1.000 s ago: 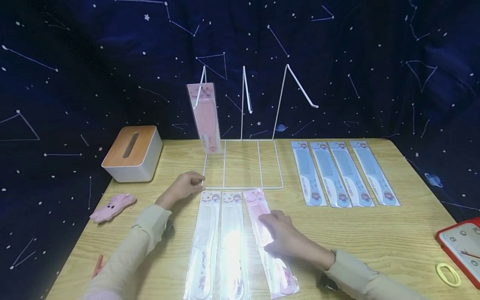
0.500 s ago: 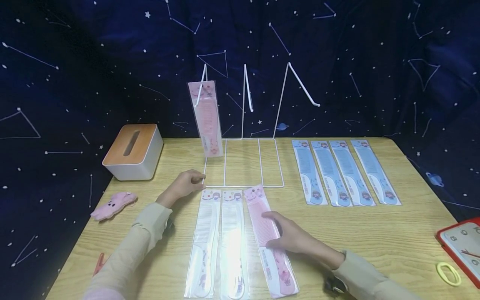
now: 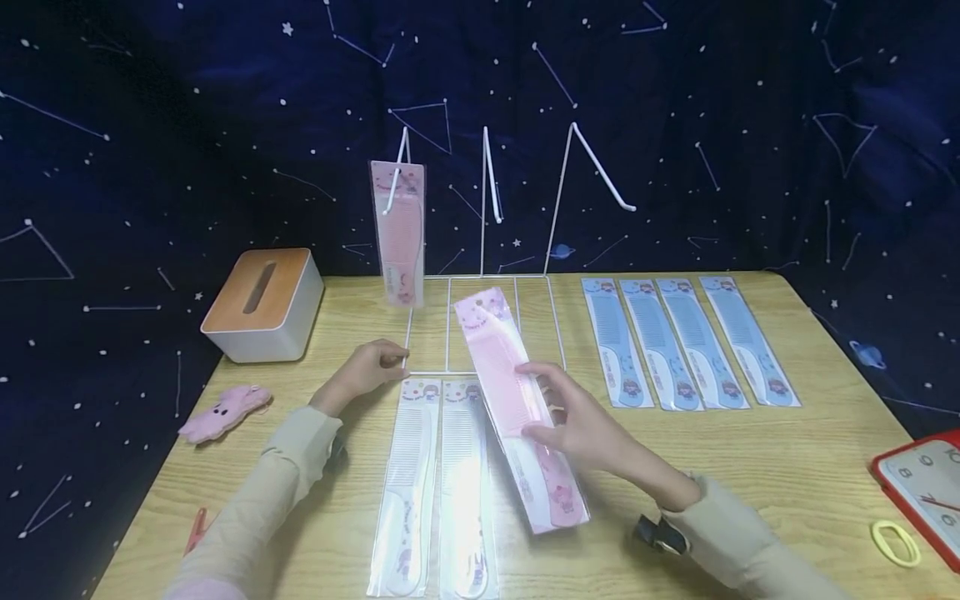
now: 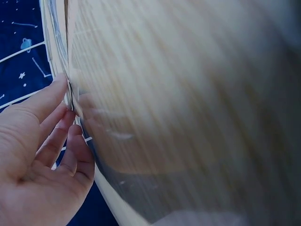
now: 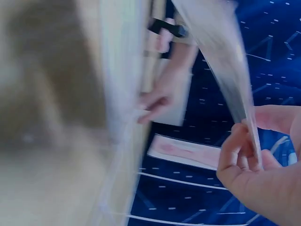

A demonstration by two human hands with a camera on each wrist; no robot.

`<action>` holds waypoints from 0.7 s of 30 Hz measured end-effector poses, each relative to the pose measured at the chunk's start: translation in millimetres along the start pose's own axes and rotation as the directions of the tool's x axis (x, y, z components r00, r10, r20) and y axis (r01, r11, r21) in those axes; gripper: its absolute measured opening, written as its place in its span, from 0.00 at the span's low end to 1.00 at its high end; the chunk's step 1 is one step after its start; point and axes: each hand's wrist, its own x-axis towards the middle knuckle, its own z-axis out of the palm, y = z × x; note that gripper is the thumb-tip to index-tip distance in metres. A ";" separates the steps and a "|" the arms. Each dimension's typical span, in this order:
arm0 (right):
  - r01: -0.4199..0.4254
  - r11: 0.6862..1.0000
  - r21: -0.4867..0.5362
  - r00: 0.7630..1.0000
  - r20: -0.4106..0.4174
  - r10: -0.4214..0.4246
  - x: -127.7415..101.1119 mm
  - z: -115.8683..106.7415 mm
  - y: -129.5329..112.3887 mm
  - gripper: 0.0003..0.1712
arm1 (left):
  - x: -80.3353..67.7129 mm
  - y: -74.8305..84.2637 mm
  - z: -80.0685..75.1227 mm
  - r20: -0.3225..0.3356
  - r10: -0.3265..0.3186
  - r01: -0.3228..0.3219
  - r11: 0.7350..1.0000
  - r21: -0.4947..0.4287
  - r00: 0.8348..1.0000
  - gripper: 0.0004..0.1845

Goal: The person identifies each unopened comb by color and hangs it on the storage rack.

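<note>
In the head view my right hand (image 3: 588,421) grips a pink comb in a clear packet (image 3: 502,367) by its right edge, raised and tilted above the table. The right wrist view shows fingers and thumb pinching that packet's edge. My left hand (image 3: 367,369) pinches the front left corner of a white wire rack (image 3: 448,333). From the rack's left hook hangs another packaged pink comb (image 3: 401,242); the middle and right hooks are bare. Two packaged white combs (image 3: 405,483) lie side by side in front of the rack.
Several packaged blue combs (image 3: 618,350) lie in a row at the right. A tissue box (image 3: 258,308) and a pink plush toy (image 3: 225,414) sit at the left, near a red clip (image 3: 197,529). A red-framed clock (image 3: 922,492) and yellow ring (image 3: 896,546) are far right.
My right hand has lifted the pink comb off the table and moved it forward, toward the rack. The hanging comb has swung slightly. My left hand stays on the rack corner.
</note>
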 end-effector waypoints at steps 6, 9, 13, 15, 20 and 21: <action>0.176 0.983 0.048 0.984 -0.042 -0.174 37.5 -0.4 -35.6 0.37 | -1.4 -0.4 0.6 -0.008 0.014 -0.014 1.000 -0.009 1.000 0.22; 0.196 0.978 0.064 0.980 -0.054 -0.193 53.9 2.0 -48.6 0.35 | -0.7 -1.1 1.7 -0.003 0.002 -0.002 1.000 0.004 1.000 0.22; 0.174 0.984 0.047 0.984 -0.054 -0.171 70.2 5.8 -60.7 0.36 | -0.4 -1.9 2.2 0.007 -0.012 0.012 1.000 0.021 1.000 0.22; 0.146 0.989 0.014 0.987 -0.062 -0.145 76.3 7.1 -63.9 0.37 | -0.4 -2.2 2.3 0.003 -0.012 0.012 1.000 0.020 1.000 0.22; 0.100 0.994 -0.034 0.991 -0.087 -0.102 86.1 9.5 -65.0 0.38 | 0.8 -3.7 2.9 -0.011 -0.004 0.004 1.000 0.018 1.000 0.22; 0.102 0.994 -0.034 0.990 -0.089 -0.105 87.6 10.0 -64.1 0.38 | 1.0 -3.7 2.7 -0.012 -0.002 0.002 1.000 0.017 1.000 0.22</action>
